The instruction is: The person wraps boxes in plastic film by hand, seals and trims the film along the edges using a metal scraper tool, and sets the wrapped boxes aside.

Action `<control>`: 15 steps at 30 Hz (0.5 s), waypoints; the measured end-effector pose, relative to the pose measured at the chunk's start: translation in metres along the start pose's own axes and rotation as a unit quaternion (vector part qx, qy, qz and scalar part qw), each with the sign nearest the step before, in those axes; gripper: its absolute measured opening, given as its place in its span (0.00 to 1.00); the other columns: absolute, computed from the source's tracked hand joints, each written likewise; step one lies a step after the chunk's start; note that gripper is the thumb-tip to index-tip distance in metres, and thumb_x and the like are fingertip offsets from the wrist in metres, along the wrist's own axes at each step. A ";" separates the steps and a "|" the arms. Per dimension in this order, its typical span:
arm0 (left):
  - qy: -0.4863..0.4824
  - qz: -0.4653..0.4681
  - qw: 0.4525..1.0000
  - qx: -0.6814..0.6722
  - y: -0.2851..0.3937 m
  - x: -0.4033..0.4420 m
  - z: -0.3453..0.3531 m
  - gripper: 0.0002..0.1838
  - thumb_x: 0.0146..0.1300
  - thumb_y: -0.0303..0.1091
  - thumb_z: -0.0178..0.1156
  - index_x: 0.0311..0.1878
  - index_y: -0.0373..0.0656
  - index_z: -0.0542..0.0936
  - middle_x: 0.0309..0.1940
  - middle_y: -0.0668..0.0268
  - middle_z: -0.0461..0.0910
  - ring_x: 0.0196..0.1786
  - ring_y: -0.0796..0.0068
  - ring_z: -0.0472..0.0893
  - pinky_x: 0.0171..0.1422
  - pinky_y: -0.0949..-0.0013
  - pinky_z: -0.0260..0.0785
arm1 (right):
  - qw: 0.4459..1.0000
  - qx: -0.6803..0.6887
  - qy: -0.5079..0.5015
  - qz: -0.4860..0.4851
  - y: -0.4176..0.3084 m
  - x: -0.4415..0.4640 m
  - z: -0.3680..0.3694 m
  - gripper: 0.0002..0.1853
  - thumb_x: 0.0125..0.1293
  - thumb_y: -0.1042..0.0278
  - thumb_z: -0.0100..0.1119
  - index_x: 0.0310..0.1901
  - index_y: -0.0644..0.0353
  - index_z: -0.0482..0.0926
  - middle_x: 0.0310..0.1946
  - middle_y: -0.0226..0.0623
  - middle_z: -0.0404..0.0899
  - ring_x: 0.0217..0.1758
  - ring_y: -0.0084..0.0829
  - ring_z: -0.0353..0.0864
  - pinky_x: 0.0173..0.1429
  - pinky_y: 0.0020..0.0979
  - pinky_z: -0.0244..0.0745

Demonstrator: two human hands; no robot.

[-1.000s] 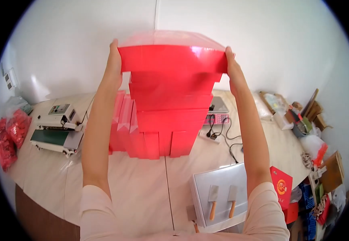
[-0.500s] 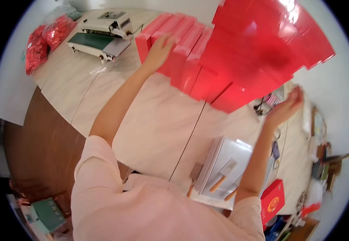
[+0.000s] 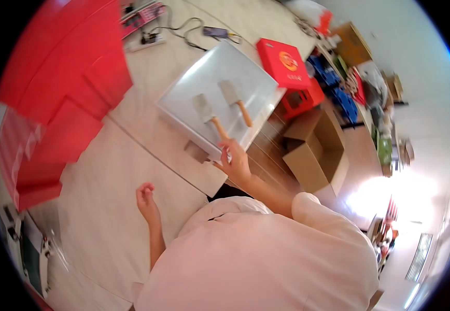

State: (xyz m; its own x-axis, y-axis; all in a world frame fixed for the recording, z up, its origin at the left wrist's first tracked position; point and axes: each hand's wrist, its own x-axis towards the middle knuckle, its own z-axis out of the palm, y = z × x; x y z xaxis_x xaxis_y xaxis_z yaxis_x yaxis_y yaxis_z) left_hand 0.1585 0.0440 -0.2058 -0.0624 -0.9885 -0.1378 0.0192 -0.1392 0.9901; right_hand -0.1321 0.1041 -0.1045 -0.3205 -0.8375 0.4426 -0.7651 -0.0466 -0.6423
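Note:
My right hand (image 3: 235,161) is at the table's front edge, thumb and fingers apart, beside the handle of a scraper whose metal blade (image 3: 196,151) lies on the table. Whether it touches that handle is unclear. Two more wooden-handled scrapers, one nearer (image 3: 204,109) and one farther (image 3: 230,93), lie on a silver box (image 3: 183,88). The nearer one's handle end is close to my right fingers. My left hand (image 3: 147,201) hovers over the pale table (image 3: 111,207) with curled fingers and nothing visible in them. Stacked red boxes (image 3: 64,67) stand at the upper left.
A red box with a gold emblem (image 3: 284,62) sits at the table's far corner, above a red stool (image 3: 303,98). An open cardboard box (image 3: 315,150) stands beyond the edge. A power strip (image 3: 144,42), cables and a phone (image 3: 215,32) lie behind the silver box.
The view has swung to the right. Both hands have come down from the red stack, my right to the scraper at the edge, my left above the table.

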 end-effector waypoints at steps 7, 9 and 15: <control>-0.068 0.145 0.987 -0.006 0.147 0.073 0.050 0.09 0.74 0.31 0.49 0.46 0.38 0.77 0.38 0.67 0.78 0.41 0.79 0.75 0.51 0.74 0.66 | 0.896 -0.030 0.302 0.325 0.127 -0.003 -0.083 0.18 0.67 0.66 0.59 0.54 0.65 0.71 0.43 0.39 0.76 0.43 0.30 0.76 0.49 0.33 0.74; -0.114 0.164 0.979 -0.028 0.159 0.063 0.093 0.08 0.73 0.30 0.49 0.45 0.39 0.77 0.36 0.68 0.78 0.39 0.80 0.74 0.48 0.74 0.66 | 0.839 0.021 0.351 0.416 0.204 -0.021 -0.124 0.24 0.66 0.57 0.63 0.55 0.65 0.71 0.43 0.40 0.77 0.45 0.31 0.76 0.52 0.33 0.74; -0.290 0.042 0.952 -0.089 0.111 0.004 0.280 0.15 0.72 0.30 0.54 0.58 0.36 0.73 0.52 0.63 0.78 0.56 0.73 0.76 0.61 0.70 0.67 | 0.843 0.026 0.314 0.435 0.391 0.058 -0.231 0.32 0.61 0.46 0.67 0.56 0.67 0.75 0.51 0.47 0.80 0.56 0.38 0.79 0.60 0.37 0.72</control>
State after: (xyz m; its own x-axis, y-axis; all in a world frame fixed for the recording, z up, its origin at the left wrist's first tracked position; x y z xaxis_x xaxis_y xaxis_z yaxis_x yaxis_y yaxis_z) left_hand -0.1190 0.0413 -0.0886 -0.5927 -0.8048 0.0316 0.2149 -0.1202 0.9692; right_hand -0.5788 0.1632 -0.1859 -0.9932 -0.1141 0.0224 -0.0665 0.3988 -0.9146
